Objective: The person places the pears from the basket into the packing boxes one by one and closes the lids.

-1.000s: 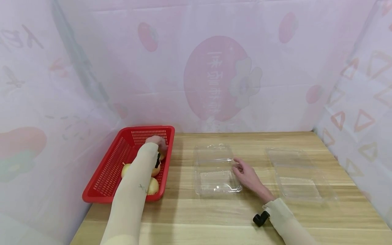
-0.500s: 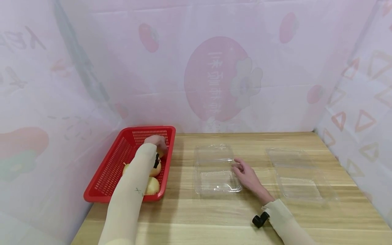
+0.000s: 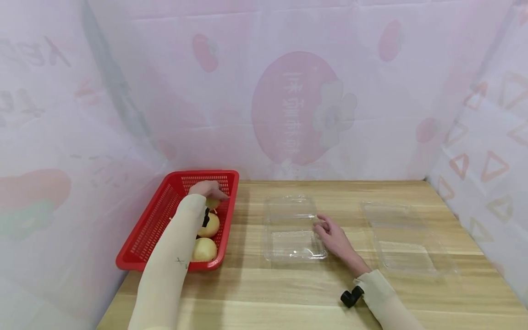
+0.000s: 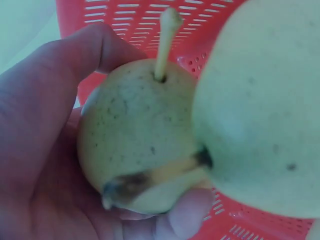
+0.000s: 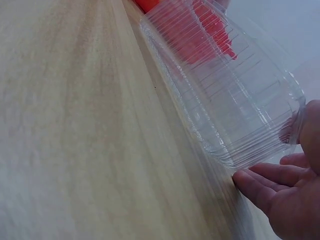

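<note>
My left hand [image 3: 207, 189] is down inside the red plastic basket [image 3: 128, 250], at its far right part. In the left wrist view its fingers curl round a pale yellow-green pear [image 4: 135, 120] with an upright stem. A second pear [image 4: 260, 100], its stem dark-tipped, is close to the camera and overlaps the view of the first. Two pears [image 3: 205, 250] show beside the left forearm in the head view. My right hand [image 3: 333, 236] holds the right edge of an open clear plastic container [image 3: 290, 238], fingertips low against its side and one finger at the rim.
Another clear open container [image 3: 404, 254] lies on the wooden table [image 3: 264, 293] to the right of the right hand. Printed cloth walls [image 3: 371, 151] stand at the back and both sides. The basket sits against the left wall.
The left hand has shifted slightly left and up in the basket, and its forearm has moved left, uncovering more of the pears. The right hand and container have stayed in place.
</note>
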`<action>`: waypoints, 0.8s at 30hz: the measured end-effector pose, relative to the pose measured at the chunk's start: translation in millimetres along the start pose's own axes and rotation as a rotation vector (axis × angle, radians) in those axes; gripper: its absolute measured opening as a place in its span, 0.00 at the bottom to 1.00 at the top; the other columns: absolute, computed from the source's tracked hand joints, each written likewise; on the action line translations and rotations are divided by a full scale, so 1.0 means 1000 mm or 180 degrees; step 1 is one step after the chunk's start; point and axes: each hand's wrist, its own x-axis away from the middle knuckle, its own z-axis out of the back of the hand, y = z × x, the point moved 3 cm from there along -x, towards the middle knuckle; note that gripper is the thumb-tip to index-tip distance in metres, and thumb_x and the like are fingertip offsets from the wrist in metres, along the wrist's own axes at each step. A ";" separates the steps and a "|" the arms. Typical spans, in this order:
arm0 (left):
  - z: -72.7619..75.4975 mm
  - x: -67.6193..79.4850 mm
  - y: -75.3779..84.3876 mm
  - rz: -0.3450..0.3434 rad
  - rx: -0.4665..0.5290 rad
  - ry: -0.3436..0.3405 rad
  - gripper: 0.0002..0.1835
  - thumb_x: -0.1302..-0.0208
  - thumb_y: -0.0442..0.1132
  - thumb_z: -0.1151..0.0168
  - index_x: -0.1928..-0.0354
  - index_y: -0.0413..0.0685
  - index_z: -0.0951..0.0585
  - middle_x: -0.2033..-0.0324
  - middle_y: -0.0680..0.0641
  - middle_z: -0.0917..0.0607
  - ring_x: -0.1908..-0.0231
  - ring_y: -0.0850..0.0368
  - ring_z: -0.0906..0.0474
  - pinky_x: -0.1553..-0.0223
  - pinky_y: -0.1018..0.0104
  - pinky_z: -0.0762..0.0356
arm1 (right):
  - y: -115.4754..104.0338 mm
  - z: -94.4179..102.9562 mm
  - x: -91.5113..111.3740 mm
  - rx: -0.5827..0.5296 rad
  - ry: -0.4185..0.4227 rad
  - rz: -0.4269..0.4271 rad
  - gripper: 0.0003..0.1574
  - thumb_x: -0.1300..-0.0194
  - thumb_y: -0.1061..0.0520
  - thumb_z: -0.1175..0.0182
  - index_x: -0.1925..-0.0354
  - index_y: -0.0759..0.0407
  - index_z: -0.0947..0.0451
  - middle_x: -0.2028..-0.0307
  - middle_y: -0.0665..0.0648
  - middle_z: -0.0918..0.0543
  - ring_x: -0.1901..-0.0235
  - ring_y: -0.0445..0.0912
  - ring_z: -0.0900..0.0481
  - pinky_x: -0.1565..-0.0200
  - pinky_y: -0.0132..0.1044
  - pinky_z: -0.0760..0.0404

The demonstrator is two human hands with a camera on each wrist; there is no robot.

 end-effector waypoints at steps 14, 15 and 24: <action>0.008 0.011 0.004 -0.0163 -0.0039 0.0326 0.31 0.35 0.60 0.44 0.38 0.48 0.24 0.46 0.41 0.20 0.53 0.48 0.25 0.51 0.51 0.22 | 0.001 0.002 -0.001 -0.0047 -0.0016 -0.0016 0.31 0.26 0.55 0.48 0.30 0.64 0.39 0.42 0.69 0.21 0.44 0.59 0.20 0.42 0.50 0.23; 0.010 0.012 0.004 -0.0173 -0.0020 0.0338 0.31 0.36 0.59 0.43 0.37 0.48 0.25 0.45 0.40 0.20 0.52 0.47 0.25 0.50 0.49 0.22 | 0.001 0.001 -0.001 -0.0051 -0.0007 -0.0009 0.31 0.26 0.55 0.48 0.30 0.64 0.39 0.42 0.70 0.21 0.43 0.60 0.20 0.41 0.51 0.23; 0.018 0.021 0.006 -0.0284 0.0195 0.0459 0.34 0.36 0.61 0.47 0.31 0.52 0.31 0.37 0.41 0.25 0.49 0.46 0.26 0.55 0.50 0.22 | -0.001 0.001 -0.002 -0.0086 0.0039 0.0037 0.30 0.27 0.58 0.49 0.31 0.67 0.39 0.40 0.69 0.23 0.40 0.61 0.23 0.38 0.53 0.27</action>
